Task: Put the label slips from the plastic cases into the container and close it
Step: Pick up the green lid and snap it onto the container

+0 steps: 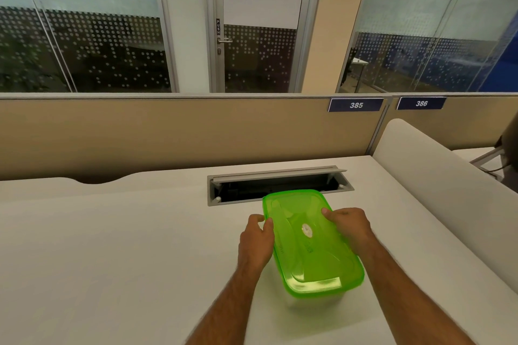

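Observation:
A clear plastic container (311, 301) stands on the white desk (112, 246), covered by a translucent green lid (308, 249) with a small white sticker in its middle. My left hand (256, 241) grips the lid's left edge, thumb on top and fingers curled along the side. My right hand (349, 228) rests on the lid's right edge with the fingers pressed onto it. The container's inside is hidden by the lid. No label slips or plastic cases are in view.
An open cable tray (277, 186) is sunk into the desk just behind the container. A beige partition (182, 134) runs along the back, and a white divider (437, 176) slopes along the right. Glass walls and a door lie beyond.

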`<state>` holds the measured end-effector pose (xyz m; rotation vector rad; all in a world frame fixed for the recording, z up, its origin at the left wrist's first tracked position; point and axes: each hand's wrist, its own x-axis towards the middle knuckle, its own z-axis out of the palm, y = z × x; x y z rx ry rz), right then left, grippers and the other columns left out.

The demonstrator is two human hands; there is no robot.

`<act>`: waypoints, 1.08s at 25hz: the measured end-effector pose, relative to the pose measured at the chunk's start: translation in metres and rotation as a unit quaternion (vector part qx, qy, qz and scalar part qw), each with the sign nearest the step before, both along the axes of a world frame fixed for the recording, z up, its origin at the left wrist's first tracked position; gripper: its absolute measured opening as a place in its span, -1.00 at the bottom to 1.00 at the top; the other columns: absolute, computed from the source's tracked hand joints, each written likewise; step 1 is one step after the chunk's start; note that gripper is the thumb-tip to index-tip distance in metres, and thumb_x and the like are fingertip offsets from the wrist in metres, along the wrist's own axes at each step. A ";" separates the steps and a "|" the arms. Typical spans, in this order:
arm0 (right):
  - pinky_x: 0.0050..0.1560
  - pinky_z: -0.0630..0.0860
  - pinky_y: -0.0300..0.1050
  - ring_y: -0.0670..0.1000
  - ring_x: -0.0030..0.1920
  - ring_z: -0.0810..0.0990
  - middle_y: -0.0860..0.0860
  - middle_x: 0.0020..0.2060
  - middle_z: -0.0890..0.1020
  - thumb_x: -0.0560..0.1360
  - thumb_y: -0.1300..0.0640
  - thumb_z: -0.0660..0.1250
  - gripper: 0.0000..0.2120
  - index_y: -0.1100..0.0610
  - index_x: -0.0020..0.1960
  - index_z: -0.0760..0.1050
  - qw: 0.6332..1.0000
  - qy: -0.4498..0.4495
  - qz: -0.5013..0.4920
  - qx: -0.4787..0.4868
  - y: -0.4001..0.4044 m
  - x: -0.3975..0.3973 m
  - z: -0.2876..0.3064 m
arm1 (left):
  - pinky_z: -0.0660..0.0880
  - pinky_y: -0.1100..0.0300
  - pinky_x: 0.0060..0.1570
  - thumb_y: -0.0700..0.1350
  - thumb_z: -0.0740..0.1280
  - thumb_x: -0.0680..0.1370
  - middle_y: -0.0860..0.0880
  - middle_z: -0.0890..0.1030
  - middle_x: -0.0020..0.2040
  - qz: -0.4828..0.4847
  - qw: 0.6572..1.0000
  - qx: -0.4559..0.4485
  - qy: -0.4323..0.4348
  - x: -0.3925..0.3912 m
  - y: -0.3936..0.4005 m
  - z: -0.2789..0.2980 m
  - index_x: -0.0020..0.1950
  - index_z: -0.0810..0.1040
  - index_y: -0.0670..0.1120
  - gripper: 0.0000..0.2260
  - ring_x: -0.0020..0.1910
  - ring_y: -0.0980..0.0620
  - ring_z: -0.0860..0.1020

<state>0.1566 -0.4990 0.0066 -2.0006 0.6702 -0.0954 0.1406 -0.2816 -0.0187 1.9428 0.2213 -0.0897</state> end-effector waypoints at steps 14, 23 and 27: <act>0.08 0.52 0.16 0.29 0.01 0.61 0.34 -0.01 0.62 0.39 0.05 0.55 -0.53 0.43 0.02 0.53 0.995 0.054 -0.048 0.072 -0.005 0.025 -0.009 | 0.58 0.12 -0.43 -0.07 0.24 0.61 -0.18 0.57 -0.01 -0.009 0.986 -0.127 0.110 0.023 0.005 0.008 0.03 0.41 -0.15 -0.86 -0.27 -0.08 0.61; 0.27 0.42 -0.02 0.21 0.26 0.50 0.23 0.28 0.53 0.60 0.11 0.26 -0.63 0.28 0.32 0.45 0.996 0.065 -0.053 0.040 0.009 0.053 0.012 | 0.62 0.11 -0.36 -0.09 0.23 0.61 -0.16 0.54 -0.06 -0.052 0.978 -0.156 0.130 0.026 0.013 0.007 0.11 0.39 -0.13 -0.86 -0.33 -0.05 0.56; 0.17 0.42 -0.01 0.20 0.20 0.53 0.16 0.21 0.58 0.58 -0.14 0.22 -0.57 0.17 0.25 0.52 0.999 0.020 -0.011 -0.041 0.020 0.048 0.004 | 0.57 0.16 -0.41 -0.14 0.21 0.61 -0.15 0.57 -0.09 -0.058 0.974 -0.175 0.129 0.030 0.014 0.006 0.23 0.37 0.03 -0.79 -0.34 -0.04 0.57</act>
